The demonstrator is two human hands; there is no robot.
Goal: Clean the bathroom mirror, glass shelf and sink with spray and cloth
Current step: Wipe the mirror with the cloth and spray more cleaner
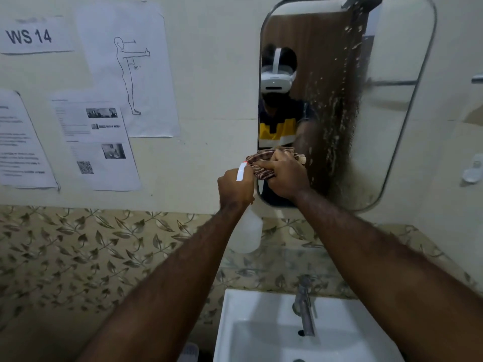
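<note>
1. A person's right hand (pixel 283 176), fingers (pixel 264 165) closed around a striped cloth (pixel 264 163), presses it against the mirror (pixel 392 126) near its lower left corner.
2. The left hand (pixel 235 188) grips a white spray bottle (pixel 248 231) just beside it.
3. Droplets streak the glass above the sink (pixel 251 322).

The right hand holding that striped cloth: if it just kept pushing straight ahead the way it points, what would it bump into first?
Most likely the mirror: the right hand presses the cloth toward its lower left glass. Depth is unclear, so contact may already exist.
</note>
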